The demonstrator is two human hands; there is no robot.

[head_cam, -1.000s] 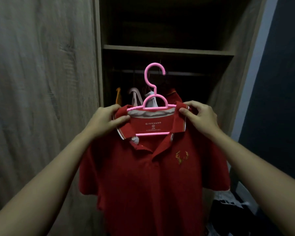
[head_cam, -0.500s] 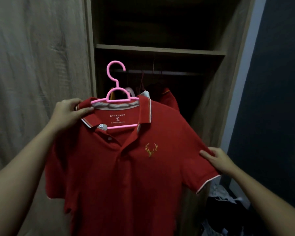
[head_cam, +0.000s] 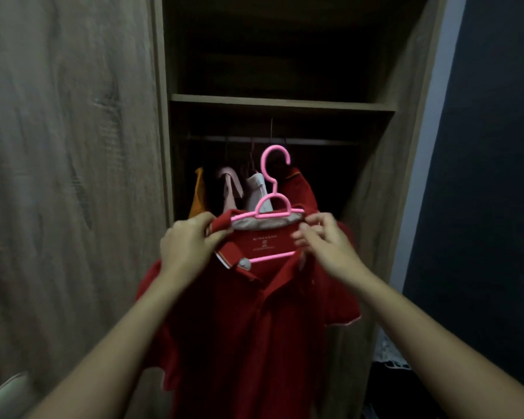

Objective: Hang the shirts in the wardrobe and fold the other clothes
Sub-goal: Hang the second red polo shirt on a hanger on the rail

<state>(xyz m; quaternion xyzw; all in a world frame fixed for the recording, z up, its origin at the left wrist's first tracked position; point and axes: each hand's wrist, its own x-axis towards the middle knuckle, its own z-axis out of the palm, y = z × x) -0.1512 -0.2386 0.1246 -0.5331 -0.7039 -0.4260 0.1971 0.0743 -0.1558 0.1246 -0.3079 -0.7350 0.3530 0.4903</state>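
A red polo shirt [head_cam: 239, 334] hangs on a pink plastic hanger [head_cam: 270, 189], held up in front of the open wardrobe. My left hand [head_cam: 188, 246] grips the shirt's left shoulder and collar at the hanger's end. My right hand [head_cam: 321, 240] is at the right end of the hanger, its fingers curled on the collar there. The hanger's hook points up just below the wardrobe rail [head_cam: 273, 141], apart from it.
Several garments hang on the rail: an orange one [head_cam: 198, 195], a pink one [head_cam: 232, 189], a white one [head_cam: 256, 192] and another red shirt [head_cam: 300, 189]. A shelf [head_cam: 282, 104] crosses above. The wardrobe door [head_cam: 67, 176] stands at left. Dark clothes lie at lower right [head_cam: 390, 358].
My right hand left the shirt's sleeve and rose to the collar at the hanger's right end. The shirt and hanger shifted right, toward the wardrobe opening.
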